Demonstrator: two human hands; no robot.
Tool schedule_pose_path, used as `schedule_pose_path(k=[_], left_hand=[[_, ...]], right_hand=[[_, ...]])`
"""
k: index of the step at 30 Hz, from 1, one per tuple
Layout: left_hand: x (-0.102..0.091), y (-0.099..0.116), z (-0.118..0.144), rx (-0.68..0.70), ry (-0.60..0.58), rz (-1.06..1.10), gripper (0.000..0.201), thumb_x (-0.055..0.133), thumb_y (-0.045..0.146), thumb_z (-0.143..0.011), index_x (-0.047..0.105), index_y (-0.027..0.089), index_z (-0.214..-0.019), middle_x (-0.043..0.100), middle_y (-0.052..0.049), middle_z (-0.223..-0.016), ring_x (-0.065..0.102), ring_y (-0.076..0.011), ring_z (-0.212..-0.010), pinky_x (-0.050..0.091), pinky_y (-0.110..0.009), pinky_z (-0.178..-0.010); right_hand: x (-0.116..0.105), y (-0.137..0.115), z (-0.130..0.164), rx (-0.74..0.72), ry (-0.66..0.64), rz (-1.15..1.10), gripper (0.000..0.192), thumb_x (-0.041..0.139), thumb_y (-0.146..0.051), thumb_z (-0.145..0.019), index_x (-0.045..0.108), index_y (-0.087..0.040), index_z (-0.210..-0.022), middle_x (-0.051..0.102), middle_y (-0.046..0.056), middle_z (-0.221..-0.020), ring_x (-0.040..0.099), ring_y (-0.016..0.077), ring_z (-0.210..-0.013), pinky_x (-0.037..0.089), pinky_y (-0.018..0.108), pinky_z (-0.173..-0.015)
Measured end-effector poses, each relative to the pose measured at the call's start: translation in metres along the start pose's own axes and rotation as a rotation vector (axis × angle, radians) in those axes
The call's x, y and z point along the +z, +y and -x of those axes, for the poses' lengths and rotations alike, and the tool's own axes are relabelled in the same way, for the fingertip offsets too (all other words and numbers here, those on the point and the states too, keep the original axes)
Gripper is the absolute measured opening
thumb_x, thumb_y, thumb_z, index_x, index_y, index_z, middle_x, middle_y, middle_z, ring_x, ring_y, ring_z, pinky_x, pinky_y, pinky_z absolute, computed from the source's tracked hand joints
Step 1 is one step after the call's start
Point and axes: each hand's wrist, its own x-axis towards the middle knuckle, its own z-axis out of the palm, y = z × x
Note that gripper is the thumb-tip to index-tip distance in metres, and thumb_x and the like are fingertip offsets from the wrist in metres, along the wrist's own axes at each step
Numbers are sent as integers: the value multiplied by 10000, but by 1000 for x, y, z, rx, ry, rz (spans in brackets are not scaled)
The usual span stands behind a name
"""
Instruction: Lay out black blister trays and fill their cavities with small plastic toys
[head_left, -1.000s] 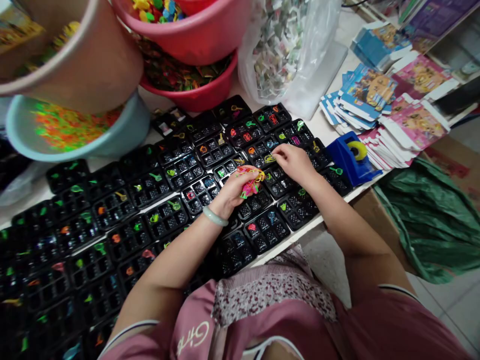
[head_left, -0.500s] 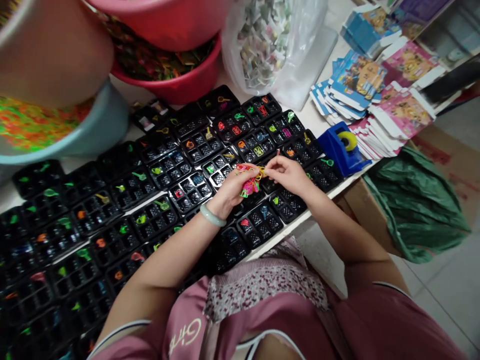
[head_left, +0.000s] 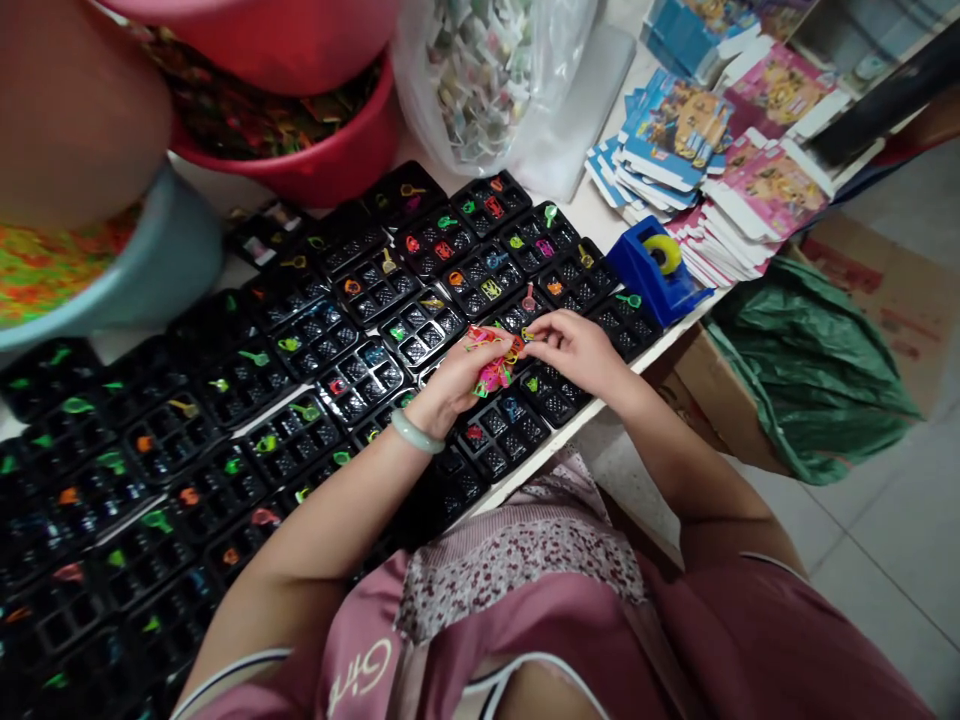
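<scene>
My left hand (head_left: 456,380), with a pale bangle at its wrist, is closed around a bunch of small plastic toys (head_left: 493,376) in pink, red, green and yellow. Thumb and fingers of my right hand (head_left: 583,355) pinch a small yellow plastic toy (head_left: 526,335) at the right edge of this bunch; its exact shape is too small to make out. Both hands are above rows of black compartment trays (head_left: 421,338). Many trays have a few bright little pieces in their pockets, such as a pink paddle-shaped piece (head_left: 529,296) just beyond my right fingers.
A blue tape dispenser (head_left: 634,270) stands at the table's right edge. Behind it lie stacks of blue cartons (head_left: 671,130) and pink cartons (head_left: 765,195). A clear bag of small packets (head_left: 480,80), a red tub (head_left: 300,175) and a light blue tub (head_left: 184,250) stand at the back.
The whole view has shifted, so the trays and tubs appear further left. My right hand has moved slightly back from the paddle-shaped piece, which now shows fully. My left hand still holds the bunch.
</scene>
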Motion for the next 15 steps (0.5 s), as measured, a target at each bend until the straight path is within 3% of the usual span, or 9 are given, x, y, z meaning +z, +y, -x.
schedule_pose_path(k=[6, 9, 12, 15], left_hand=[[18, -10, -5, -9, -24, -15, 352, 839, 317, -614, 636, 122, -825, 635, 2, -660, 582, -77, -515, 432, -173, -468], [26, -10, -7, -37, -28, -22, 396, 845, 323, -592, 629, 124, -856, 668, -20, -711, 583, -87, -499, 401, -170, -407], [32, -7, -10, -82, -27, -18, 401, 838, 328, -603, 604, 133, -864, 682, -33, -725, 564, -83, -469, 365, -159, -367], [35, -5, -13, -116, -48, -11, 393, 834, 311, -608, 592, 140, -865, 678, -31, -710, 573, -85, -474, 374, -150, -375]], right_hand=[[12, 14, 10, 230, 16, -382, 136, 672, -290, -759, 586, -196, -805, 650, -8, -762, 596, 119, -665, 475, 267, -637], [8, 24, 12, 308, 77, -472, 147, 659, -306, -760, 566, -202, -804, 633, -21, -708, 592, 121, -638, 472, 262, -610], [-14, 35, 8, 225, 240, -308, 116, 638, -311, -795, 609, -203, -826, 656, -1, -779, 594, 130, -675, 481, 285, -665], [-44, 51, -10, 107, 384, 61, 91, 613, -282, -839, 664, -208, -857, 662, 27, -886, 592, 153, -747, 470, 320, -746]])
